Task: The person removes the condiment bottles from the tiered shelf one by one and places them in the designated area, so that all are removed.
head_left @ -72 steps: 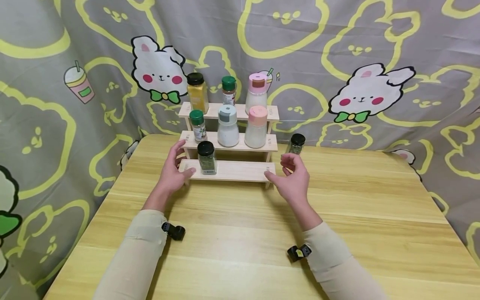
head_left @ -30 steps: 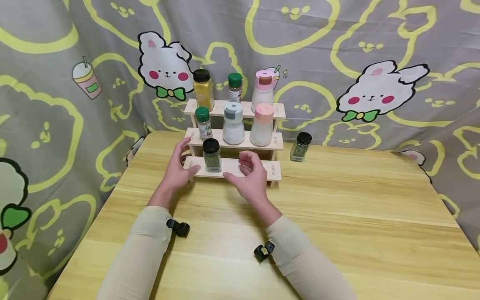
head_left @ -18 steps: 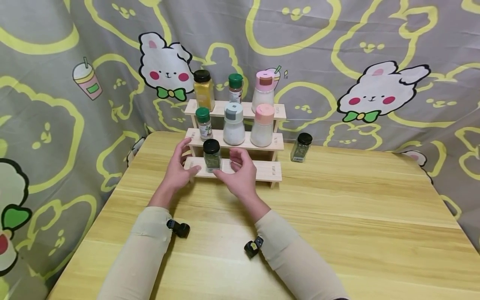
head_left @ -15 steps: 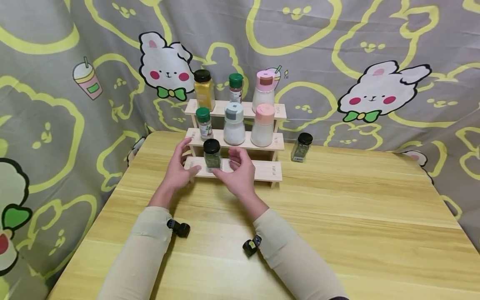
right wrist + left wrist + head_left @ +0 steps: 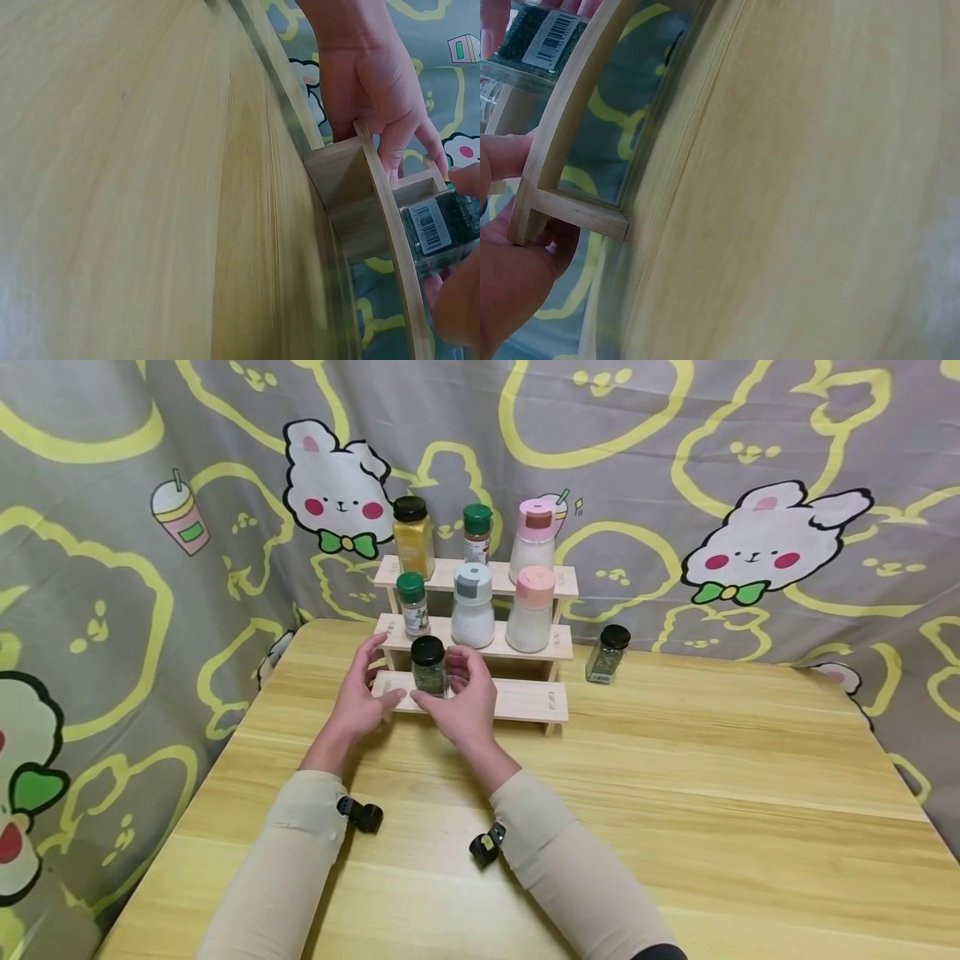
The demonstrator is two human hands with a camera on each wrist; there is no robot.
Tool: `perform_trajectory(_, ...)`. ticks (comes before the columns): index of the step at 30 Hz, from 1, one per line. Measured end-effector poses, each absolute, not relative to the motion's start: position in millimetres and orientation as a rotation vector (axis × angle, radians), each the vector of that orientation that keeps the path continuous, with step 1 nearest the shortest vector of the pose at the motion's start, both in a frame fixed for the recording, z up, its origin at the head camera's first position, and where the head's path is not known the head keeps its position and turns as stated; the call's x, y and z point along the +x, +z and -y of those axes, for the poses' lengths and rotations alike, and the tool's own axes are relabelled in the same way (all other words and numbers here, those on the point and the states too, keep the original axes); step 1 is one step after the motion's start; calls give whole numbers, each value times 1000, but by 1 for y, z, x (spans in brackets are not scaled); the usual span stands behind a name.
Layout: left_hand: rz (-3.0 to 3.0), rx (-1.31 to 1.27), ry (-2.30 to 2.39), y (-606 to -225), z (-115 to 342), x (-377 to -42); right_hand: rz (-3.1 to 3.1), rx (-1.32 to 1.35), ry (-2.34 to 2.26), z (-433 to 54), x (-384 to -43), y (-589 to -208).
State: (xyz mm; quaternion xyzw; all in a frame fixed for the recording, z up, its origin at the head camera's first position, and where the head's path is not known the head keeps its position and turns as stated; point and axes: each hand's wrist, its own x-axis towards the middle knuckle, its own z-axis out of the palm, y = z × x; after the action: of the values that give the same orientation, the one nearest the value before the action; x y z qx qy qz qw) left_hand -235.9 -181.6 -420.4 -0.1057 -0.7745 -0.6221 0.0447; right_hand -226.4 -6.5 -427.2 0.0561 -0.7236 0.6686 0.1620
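Wooden rack (image 5: 517,700) held at its end by the left grip (image 5: 357,697), black-lidded jar (image 5: 430,675) clasped by the right grip (image 5: 467,700).

Both forearms are stretched forward over the surface (image 5: 427,877), the right one angled inward. The left grip is closed around the left end of the lowest step, its thumb laid in front and its fingers behind. The right grip is opened only to the jar's width, the jar being enclosed upright between thumb and fingers, just beside the left grip's thumb; whether its base touches the step cannot be told. Behind the right grip, a blue-lidded bottle (image 5: 473,618) and a coral-lidded bottle (image 5: 529,622) are set on the middle step. Farther to its right, a second jar (image 5: 606,662) is placed on the surface.
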Motion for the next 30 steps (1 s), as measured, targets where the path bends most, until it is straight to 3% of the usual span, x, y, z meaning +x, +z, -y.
perform_trajectory(30,2397,-308,-1872,-416,179,-233,2074,154,1740,15,-230,-432)
